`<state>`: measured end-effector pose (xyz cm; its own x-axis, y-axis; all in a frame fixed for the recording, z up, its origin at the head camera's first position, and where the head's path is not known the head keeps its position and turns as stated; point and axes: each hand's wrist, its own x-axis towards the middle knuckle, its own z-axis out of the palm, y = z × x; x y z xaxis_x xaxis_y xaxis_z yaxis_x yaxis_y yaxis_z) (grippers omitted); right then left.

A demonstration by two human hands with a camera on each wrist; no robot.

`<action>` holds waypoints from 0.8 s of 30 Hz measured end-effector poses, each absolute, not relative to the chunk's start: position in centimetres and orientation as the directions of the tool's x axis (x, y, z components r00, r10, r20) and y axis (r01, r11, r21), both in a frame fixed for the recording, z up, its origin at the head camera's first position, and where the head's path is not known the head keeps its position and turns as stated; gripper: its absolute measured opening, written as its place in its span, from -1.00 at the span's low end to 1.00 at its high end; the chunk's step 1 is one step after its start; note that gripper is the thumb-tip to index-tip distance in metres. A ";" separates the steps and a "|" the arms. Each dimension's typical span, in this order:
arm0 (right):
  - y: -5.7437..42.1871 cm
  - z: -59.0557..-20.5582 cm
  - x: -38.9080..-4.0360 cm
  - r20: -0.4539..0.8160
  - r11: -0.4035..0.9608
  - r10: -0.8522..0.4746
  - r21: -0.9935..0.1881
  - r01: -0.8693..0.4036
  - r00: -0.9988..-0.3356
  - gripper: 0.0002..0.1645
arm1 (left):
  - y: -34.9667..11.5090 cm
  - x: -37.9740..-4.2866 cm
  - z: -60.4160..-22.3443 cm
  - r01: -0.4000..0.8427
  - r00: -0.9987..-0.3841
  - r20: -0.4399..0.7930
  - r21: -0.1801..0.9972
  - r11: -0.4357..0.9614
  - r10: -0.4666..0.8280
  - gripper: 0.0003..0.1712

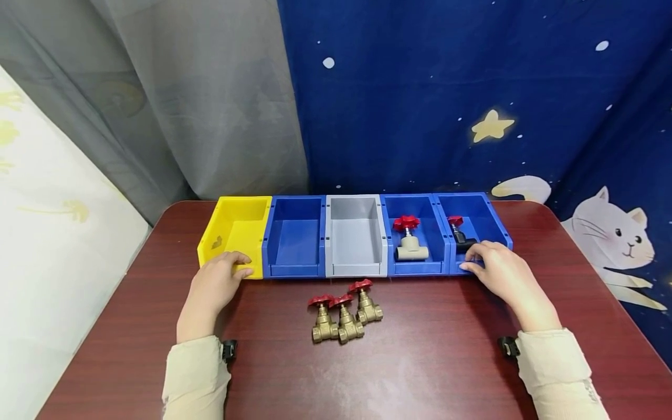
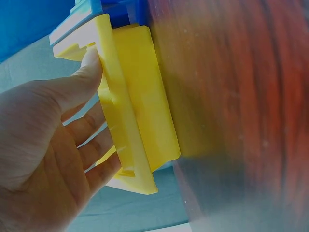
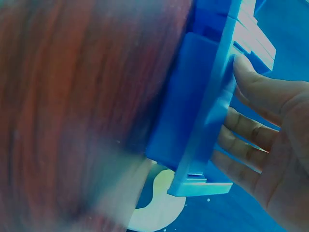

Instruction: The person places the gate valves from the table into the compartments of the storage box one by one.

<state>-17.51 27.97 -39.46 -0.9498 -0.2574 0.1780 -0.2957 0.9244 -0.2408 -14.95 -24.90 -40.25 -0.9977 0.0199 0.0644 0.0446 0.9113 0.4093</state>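
Note:
My left hand rests at the low front lip of the yellow bin. Its thumb touches the rim in the left wrist view, while the loosely bent fingers reach over into the bin. At the far right blue bin my right hand lies the same way, thumb on the front lip. Inside that bin is a black valve with a red handwheel, partly hidden by the hand. The neighbouring blue bin holds a beige valve. Three brass gate valves with red handwheels lie on the table.
A blue bin and a grey bin stand between the yellow bin and the right-hand blue bins, all side by side. The bins line the back of the dark red table. Behind them hang grey and blue curtains.

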 end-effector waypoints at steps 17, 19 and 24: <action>26.9 -39.3 -17.4 0.122 0.939 -0.116 -0.310 -0.149 -0.986 -0.76 | -24.6 -14.5 -38.6 0.012 -0.999 0.050 0.392 0.920 -0.009 -0.63; 26.9 -39.2 -17.4 0.112 0.940 -0.107 -0.313 -0.138 -0.988 -0.75 | -24.4 -14.3 -38.3 0.013 -0.998 0.054 0.390 0.921 -0.009 -0.61; 27.0 -39.4 -17.2 0.109 0.941 -0.099 -0.312 -0.128 -0.989 -0.75 | -24.3 -13.8 -37.6 0.027 -0.996 0.086 0.387 0.922 -0.007 -0.60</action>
<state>-17.23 26.99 -39.38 -0.9891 -0.0988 0.1091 -0.1284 0.9414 -0.3119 -13.83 -24.32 -37.57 -0.9963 -0.0068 0.0858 0.0271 0.9216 0.3871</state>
